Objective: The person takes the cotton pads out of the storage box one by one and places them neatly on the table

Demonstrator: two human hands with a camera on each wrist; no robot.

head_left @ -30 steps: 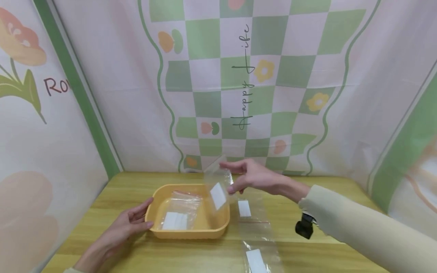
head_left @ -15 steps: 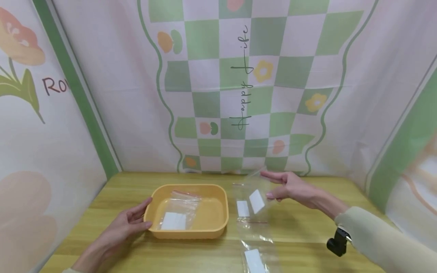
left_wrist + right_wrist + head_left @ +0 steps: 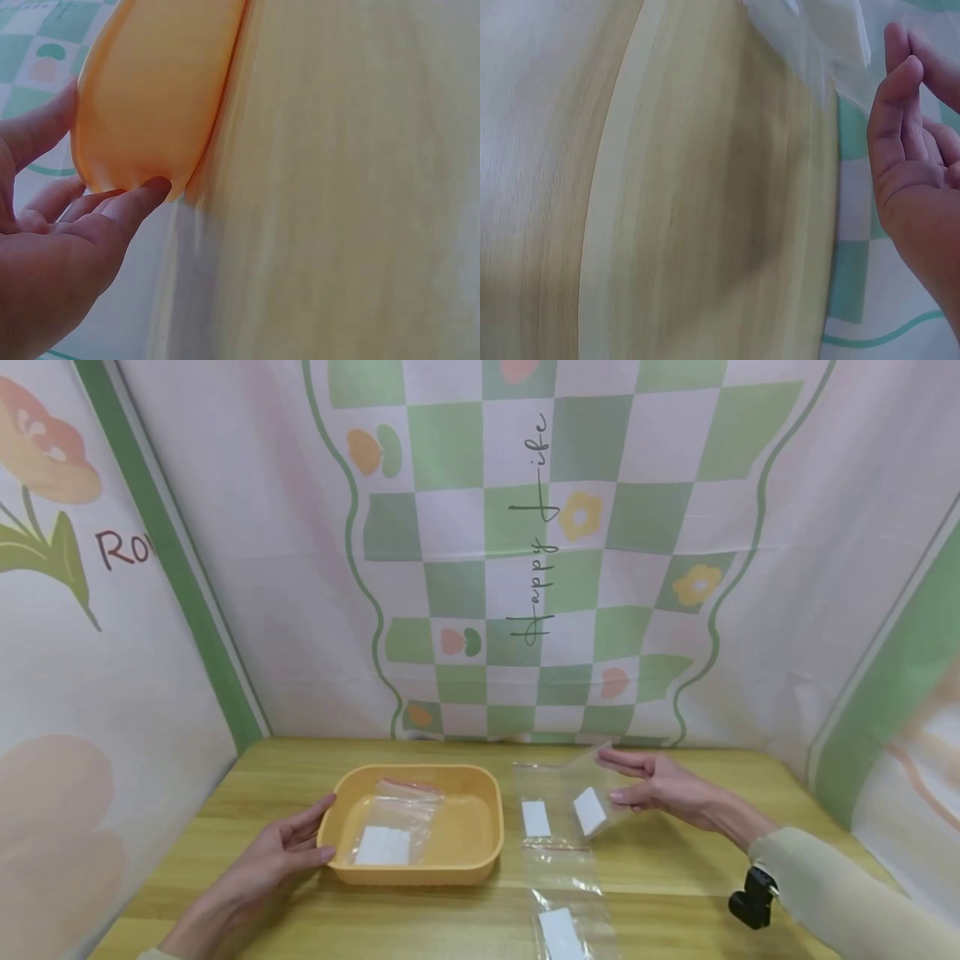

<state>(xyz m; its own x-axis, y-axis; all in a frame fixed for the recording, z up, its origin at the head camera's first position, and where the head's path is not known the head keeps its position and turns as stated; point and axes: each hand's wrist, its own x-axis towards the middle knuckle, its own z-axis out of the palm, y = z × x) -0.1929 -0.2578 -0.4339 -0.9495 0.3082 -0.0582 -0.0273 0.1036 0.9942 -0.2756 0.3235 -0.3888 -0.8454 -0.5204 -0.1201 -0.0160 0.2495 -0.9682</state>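
Note:
My right hand (image 3: 656, 787) pinches a clear zip bag (image 3: 596, 772) with a white piece (image 3: 589, 812) in its lower part. The bag hangs tilted just right of another clear bag (image 3: 555, 785) that lies on the table and also shows a white piece (image 3: 536, 819). In the right wrist view, a part of the pinched bag (image 3: 799, 45) reaches in at the top. My left hand (image 3: 273, 856) grips the left end of a yellow plastic tray (image 3: 483, 864), thumb and fingers set against its outer wall. Inside the tray, on its left side, lies a clear red-zip bag (image 3: 397, 818) with white contents.
Nearer me, a further clear red-zip bag (image 3: 566, 885) with a white piece (image 3: 561, 933) lies on the wooden table (image 3: 712, 893). A patterned cloth backdrop (image 3: 450, 527) hangs behind the table's far edge. A small black device (image 3: 753, 897) is attached at my right wrist.
My right hand has carried its bag from over the tray's right side to the right, then lowered it beside the lying bags. My left hand and the tray stay put.

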